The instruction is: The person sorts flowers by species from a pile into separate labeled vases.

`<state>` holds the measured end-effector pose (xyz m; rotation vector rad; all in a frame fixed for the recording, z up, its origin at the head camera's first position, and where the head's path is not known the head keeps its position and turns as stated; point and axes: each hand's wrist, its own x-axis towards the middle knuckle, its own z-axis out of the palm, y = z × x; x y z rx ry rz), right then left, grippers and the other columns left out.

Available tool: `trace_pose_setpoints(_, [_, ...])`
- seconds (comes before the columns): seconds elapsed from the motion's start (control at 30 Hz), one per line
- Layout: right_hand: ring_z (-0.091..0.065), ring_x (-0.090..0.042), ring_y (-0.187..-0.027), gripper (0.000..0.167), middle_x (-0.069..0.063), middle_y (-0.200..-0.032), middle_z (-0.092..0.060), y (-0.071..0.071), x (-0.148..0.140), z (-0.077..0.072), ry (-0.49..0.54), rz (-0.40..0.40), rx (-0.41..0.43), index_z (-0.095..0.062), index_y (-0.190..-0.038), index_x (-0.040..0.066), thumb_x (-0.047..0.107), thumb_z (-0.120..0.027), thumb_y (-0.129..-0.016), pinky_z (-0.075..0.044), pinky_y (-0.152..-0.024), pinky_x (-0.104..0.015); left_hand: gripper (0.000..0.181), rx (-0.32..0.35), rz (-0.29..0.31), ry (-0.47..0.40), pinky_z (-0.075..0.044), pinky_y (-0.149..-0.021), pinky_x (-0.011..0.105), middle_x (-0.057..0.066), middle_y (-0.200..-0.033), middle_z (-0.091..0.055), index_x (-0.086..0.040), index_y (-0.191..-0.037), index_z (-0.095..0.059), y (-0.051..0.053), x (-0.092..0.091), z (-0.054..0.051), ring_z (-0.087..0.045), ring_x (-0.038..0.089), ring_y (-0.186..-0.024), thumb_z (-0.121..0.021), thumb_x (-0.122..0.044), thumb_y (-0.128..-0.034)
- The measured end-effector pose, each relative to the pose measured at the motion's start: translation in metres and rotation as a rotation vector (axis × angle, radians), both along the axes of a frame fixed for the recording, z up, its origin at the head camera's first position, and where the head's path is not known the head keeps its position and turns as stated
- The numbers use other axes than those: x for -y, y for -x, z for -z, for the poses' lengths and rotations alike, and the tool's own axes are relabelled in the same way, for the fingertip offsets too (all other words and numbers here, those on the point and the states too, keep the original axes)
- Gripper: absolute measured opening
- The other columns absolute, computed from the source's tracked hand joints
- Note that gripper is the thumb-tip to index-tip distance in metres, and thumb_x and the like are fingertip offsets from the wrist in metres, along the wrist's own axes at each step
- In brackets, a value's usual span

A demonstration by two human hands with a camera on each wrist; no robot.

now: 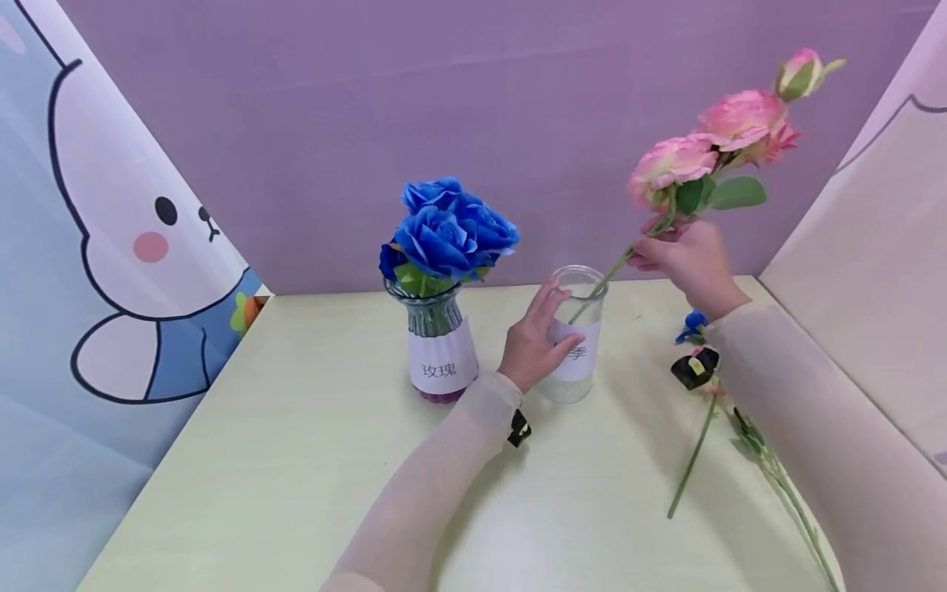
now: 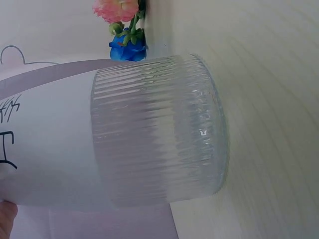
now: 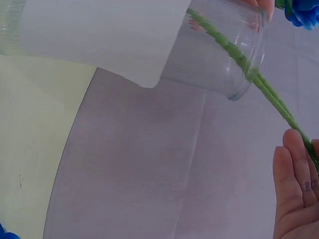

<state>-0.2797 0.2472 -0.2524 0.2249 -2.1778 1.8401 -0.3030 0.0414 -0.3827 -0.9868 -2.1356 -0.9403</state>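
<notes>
Left hand: it grasps the jar, the fingers (image 1: pixel 543 302) of this left hand (image 1: pixel 534 341) on the near-left side by the rim and the thumb across the front; this probably keeps the light glass from tipping.
Jar: the clear jar (image 1: pixel 570 393) stands upright on the table (image 1: pixel 296 485), within the left hand's grasp and below and left of the right hand, with a paper label (image 1: pixel 586 333) round its middle.
Right hand: the right hand (image 1: pixel 695 256) pinches the pink flower (image 1: pixel 675 164) by its stem just under the blooms, a hold that seems to spare the petals and allow aiming the stem.
Pink flower: blooms above the right hand; the stem slants down-left from the fingertips through the jar's mouth, its lower part inside.
Vase: left of the left hand, the labelled vase (image 1: pixel 444 366) holds blue roses (image 1: pixel 444 238) upright, apart from the jar.
Loose stems: below the right hand, near its forearm, a blue flower (image 1: pixel 693 326), a bare-looking stem (image 1: pixel 691 464) and a green sprig (image 1: pixel 787 485) lie flat, perhaps for easy reach; the sleeve partly hides them.
</notes>
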Motion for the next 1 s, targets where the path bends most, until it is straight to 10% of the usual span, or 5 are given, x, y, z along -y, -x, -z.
trace_pose_setpoints(0.67, [-0.067,-0.016,-0.077,0.024,-0.018,-0.092,-0.07,0.008,0.04,0.003,-0.494,-0.123,0.035,-0.06,-0.103,-0.008,0.005,-0.062,-0.084,-0.056,-0.072,-0.03,0.06,0.018,-0.019,0.005,-0.058,-0.076,0.028,0.015,-0.147,-0.039,-0.006,-0.131,-0.046,-0.002,-0.001,-0.002,-0.059,0.03,-0.115,-0.077,-0.022,-0.082])
trace_pose_setpoints(1.0, [-0.067,-0.008,-0.076,0.029,-0.019,-0.099,-0.07,0.01,0.051,0.013,-0.396,-0.102,0.037,-0.066,-0.103,-0.009,0.017,-0.066,-0.089,-0.057,-0.08,-0.034,0.058,0.036,-0.015,0.02,-0.058,-0.072,0.03,0.014,-0.147,-0.039,-0.006,-0.13,-0.047,-0.004,0.001,-0.003,-0.058,0.029,-0.116,-0.076,-0.021,-0.0828])
